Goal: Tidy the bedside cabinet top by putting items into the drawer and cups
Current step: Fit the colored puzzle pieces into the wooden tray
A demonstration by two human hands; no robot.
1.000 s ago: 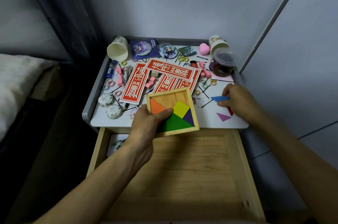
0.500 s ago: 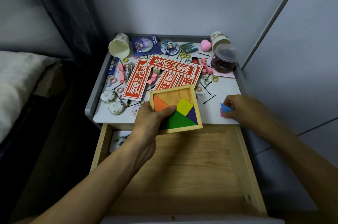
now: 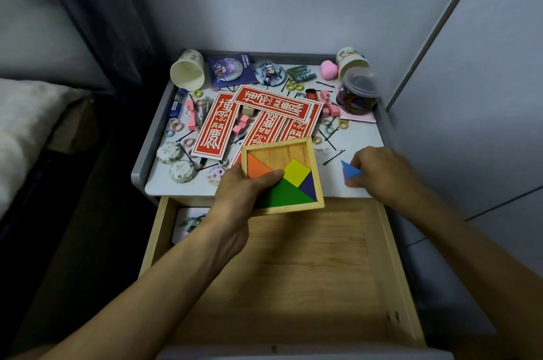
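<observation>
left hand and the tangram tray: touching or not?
Touching. The head view shows the left hand gripping the tangram tray at its near-left corner, thumb lying across the orange piece.

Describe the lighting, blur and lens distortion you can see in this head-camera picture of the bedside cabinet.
Head view: dim, bluish light, darkest at the left; wide-angle lens stretches the forearms toward the corners; the clear jar at the back right is smeared, the blue triangle in the right hand slightly soft, the tangram tray in the left hand sharp.

A card [image 3: 189,221] lies partly hidden under the cabinet top [image 3: 182,187].
</observation>
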